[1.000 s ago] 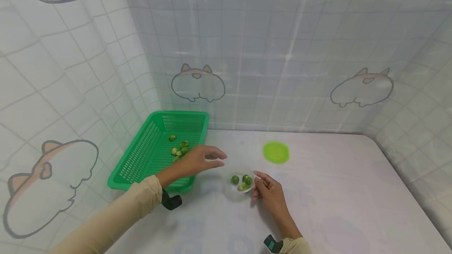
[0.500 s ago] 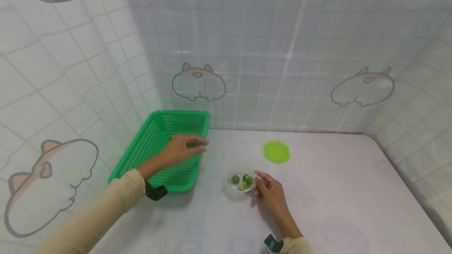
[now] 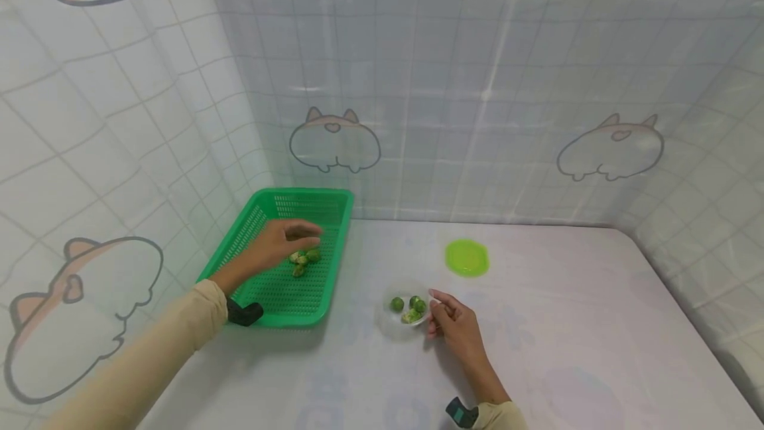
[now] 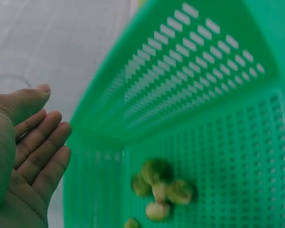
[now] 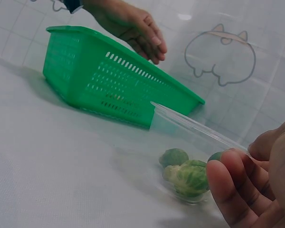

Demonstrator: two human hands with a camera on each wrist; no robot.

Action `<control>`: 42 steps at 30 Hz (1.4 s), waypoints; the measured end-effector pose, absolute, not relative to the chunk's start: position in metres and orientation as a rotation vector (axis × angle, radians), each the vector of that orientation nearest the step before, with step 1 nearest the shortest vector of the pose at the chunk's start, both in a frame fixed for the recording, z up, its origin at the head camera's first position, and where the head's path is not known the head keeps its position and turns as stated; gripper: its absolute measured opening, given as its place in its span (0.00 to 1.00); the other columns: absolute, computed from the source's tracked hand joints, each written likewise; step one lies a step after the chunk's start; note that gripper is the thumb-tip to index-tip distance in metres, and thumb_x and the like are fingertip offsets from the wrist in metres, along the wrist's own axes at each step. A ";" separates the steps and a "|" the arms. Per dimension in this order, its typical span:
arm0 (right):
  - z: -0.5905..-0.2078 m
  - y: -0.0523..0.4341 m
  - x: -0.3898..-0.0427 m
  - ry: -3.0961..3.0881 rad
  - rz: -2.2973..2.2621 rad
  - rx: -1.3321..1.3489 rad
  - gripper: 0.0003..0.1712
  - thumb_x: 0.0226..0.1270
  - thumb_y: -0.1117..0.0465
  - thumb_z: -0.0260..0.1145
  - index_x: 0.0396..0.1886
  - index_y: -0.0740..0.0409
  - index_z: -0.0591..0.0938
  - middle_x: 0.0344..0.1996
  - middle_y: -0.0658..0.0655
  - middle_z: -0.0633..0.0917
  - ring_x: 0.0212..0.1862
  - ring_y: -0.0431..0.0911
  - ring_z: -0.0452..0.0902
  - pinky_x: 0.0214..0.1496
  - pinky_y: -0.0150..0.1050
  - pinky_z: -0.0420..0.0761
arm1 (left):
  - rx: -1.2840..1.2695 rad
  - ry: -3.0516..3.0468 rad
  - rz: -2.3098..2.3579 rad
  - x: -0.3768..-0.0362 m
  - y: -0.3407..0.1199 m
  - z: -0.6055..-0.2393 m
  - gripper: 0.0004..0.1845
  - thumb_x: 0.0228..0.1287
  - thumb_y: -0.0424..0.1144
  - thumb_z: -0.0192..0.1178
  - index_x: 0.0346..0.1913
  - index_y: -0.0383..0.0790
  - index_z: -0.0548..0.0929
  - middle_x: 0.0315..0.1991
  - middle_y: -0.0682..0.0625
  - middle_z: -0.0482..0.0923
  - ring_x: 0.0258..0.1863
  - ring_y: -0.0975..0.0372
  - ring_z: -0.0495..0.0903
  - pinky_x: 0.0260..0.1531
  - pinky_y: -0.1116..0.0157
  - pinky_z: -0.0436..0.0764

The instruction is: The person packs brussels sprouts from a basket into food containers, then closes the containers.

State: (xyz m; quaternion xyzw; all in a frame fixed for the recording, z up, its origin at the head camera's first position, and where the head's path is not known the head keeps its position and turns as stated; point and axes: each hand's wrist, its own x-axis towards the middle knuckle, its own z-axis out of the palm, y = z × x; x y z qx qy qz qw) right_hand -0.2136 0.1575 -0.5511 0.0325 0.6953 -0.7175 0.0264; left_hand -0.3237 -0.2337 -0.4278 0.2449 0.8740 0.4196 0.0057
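Hovering over the green basket [image 3: 280, 264], the left hand [image 3: 276, 247] has its fingers [image 4: 40, 152] straight and relaxed, holding nothing; a cluster of sprouts [image 3: 303, 260] lies on the basket floor just beside the fingertips. Right hand [image 3: 455, 324] rests on the tabletop [image 3: 567, 350], fingers [image 5: 235, 190] curled round the near rim of a clear bowl [image 3: 394, 324] that holds three sprouts. Green lid [image 3: 467, 258] lies flat beyond the bowl, well apart from the basket.
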 end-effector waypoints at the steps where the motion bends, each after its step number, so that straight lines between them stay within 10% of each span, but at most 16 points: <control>1: -0.551 0.158 -0.213 2.149 -2.218 0.098 0.22 0.75 0.59 0.64 0.65 0.62 0.79 0.31 0.65 0.84 0.24 0.44 0.81 0.31 0.39 0.87 | 0.751 2.751 1.308 -0.326 -0.237 -0.429 0.15 0.70 0.45 0.65 0.57 0.51 0.85 0.53 0.48 0.86 0.51 0.59 0.85 0.49 0.63 0.85; 12: -0.549 0.157 -0.213 2.154 -2.205 0.129 0.23 0.75 0.59 0.64 0.65 0.63 0.78 0.31 0.62 0.84 0.25 0.43 0.81 0.31 0.37 0.87 | 0.654 2.866 1.163 -0.343 -0.269 -0.448 0.17 0.72 0.42 0.64 0.59 0.40 0.83 0.56 0.40 0.83 0.54 0.48 0.83 0.53 0.46 0.82; 42: -0.547 0.157 -0.214 2.127 -2.218 0.131 0.22 0.75 0.59 0.64 0.64 0.61 0.79 0.30 0.62 0.83 0.24 0.44 0.80 0.31 0.38 0.87 | 0.498 2.851 0.903 -0.361 -0.289 -0.494 0.18 0.71 0.38 0.64 0.59 0.32 0.82 0.54 0.37 0.83 0.52 0.45 0.82 0.49 0.46 0.83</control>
